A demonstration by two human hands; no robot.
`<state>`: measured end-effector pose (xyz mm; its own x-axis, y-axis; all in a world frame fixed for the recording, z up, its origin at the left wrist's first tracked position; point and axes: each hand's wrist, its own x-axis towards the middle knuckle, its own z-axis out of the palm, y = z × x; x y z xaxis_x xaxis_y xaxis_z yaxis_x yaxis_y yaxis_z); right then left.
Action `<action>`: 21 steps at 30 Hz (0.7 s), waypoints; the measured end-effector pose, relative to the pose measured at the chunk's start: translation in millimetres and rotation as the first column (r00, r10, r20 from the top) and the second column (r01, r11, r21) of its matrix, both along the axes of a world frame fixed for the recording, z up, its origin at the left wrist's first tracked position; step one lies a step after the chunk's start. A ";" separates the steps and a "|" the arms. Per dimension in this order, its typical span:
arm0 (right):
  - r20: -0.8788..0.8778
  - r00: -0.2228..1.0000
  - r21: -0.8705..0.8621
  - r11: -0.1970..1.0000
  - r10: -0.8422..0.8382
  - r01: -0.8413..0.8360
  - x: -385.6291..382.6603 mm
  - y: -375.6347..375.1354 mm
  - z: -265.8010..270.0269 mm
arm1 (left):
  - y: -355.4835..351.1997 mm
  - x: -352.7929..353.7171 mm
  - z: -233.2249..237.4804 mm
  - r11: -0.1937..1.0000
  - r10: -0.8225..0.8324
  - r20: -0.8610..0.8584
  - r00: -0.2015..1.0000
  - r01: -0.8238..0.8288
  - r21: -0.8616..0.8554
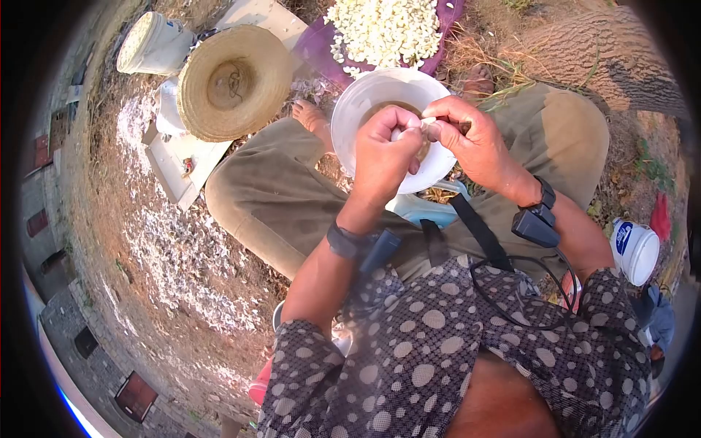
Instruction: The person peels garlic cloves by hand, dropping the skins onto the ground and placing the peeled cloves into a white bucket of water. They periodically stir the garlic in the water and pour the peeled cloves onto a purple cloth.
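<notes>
The two hands are together over the white basin, fingertips nearly meeting: the left hand and the right hand pinch one small pale piece between them, above the basin's middle. A bit of something pale also shows in the curl of the left fingers, too covered to name. The basin sits between the bent knees, its far rim just beside the near edge of the purple cloth, with a light blue object by its near rim. Something brownish lies inside it, mostly hidden by the hands. On the cloth, a broad heap of clove-like pieces looks bare and clean, so a good share seems done; thin pale flakes, probably shed skins, litter the ground on the left and point the same way. The piece in the fingers looks like one being worked now, though whether any skin clings to it cannot be told. Left of the basin, beyond the straw hat, a bucket shows pale contents near its rim, finished or waiting, it is unclear which. How much remains cannot be judged.
</notes>
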<state>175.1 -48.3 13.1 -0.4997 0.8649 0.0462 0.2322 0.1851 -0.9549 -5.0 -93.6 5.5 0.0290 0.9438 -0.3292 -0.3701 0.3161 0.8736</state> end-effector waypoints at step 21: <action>-0.212 0.943 -0.415 0.897 -0.255 0.149 -1.9 -1.9 7.2 | 0.5 22.3 -4.0 0.991 0.115 0.010 0.993 -0.115 0.067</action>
<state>173.1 -50.2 20.3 -0.3291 0.9201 -0.2122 -0.0362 -0.2369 -0.9709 17.4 -93.0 1.5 -0.0789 0.9610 -0.2649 -0.4061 0.2117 0.8890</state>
